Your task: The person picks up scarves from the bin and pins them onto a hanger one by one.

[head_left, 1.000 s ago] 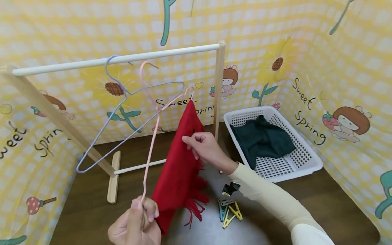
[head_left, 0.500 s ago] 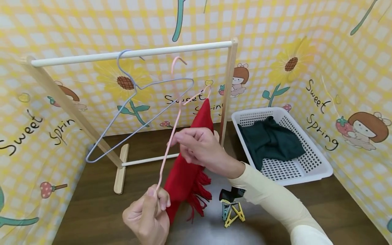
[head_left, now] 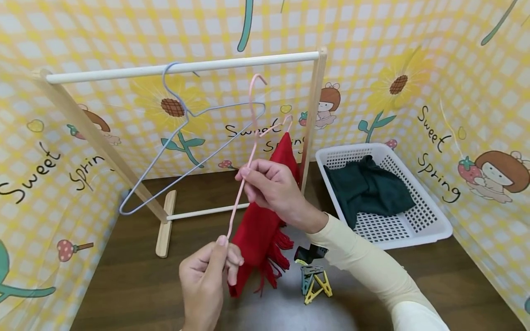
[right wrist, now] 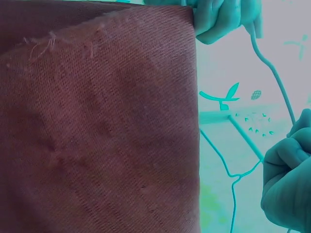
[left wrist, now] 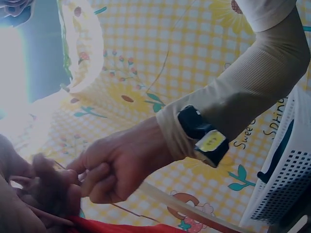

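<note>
My left hand (head_left: 209,276) holds the lower end of a pink wire hanger (head_left: 237,204) between thumb and fingers. Farther up the same arm of the hanger, my right hand (head_left: 277,193) pinches the wire, which also shows between both hands in the right wrist view. A red fringed scarf (head_left: 258,239) hangs over the hanger, partly behind my right hand. Its folded cloth (right wrist: 107,126) fills much of the right wrist view. The hanger's hook points up, apart from the rack's rail. Dim light blurs my left fingers in the left wrist view.
A wooden rack with a white rail (head_left: 232,63) stands behind, a bare blue hanger (head_left: 154,164) hooked on it. To the right, a white basket (head_left: 430,225) holds dark green cloth (head_left: 372,188). Several yellow and teal clothespins (head_left: 312,289) lie on the brown table (head_left: 132,285).
My right hand has left the red scarf and now pinches the pink hanger's wire. In the head view, the hanger, scarf and left hand have shifted right, partly with the camera's turn.
</note>
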Demonstrator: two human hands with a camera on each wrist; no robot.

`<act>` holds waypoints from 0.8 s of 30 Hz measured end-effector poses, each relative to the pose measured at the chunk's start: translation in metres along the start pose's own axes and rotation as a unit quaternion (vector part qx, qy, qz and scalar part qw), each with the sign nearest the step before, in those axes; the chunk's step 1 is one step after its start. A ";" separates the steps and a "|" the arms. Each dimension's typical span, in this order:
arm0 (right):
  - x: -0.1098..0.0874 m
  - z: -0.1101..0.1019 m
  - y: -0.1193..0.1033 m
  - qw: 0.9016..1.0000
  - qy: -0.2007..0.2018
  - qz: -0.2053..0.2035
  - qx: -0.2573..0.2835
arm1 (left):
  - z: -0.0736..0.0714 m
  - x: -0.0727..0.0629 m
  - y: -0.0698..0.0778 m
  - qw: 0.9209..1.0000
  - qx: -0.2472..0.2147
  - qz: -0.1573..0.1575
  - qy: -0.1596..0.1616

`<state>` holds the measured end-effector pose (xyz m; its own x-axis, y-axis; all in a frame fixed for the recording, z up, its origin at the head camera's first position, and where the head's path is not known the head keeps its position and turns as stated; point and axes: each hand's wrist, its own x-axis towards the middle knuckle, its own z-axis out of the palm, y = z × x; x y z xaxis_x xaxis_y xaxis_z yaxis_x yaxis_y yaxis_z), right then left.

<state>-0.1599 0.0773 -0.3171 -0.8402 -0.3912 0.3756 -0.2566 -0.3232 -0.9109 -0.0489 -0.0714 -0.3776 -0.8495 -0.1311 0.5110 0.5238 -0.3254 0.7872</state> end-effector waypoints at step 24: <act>-0.015 -0.038 0.021 0.987 0.028 0.103 -0.119 | -0.004 0.010 0.009 0.985 0.100 -0.128 0.056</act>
<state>-0.1704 0.1096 -0.3481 -0.9099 -0.3765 0.1740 -0.1765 -0.0281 -0.9839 -0.0530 -0.0789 -0.3668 -0.9513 -0.1744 0.2541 0.2834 -0.1711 0.9436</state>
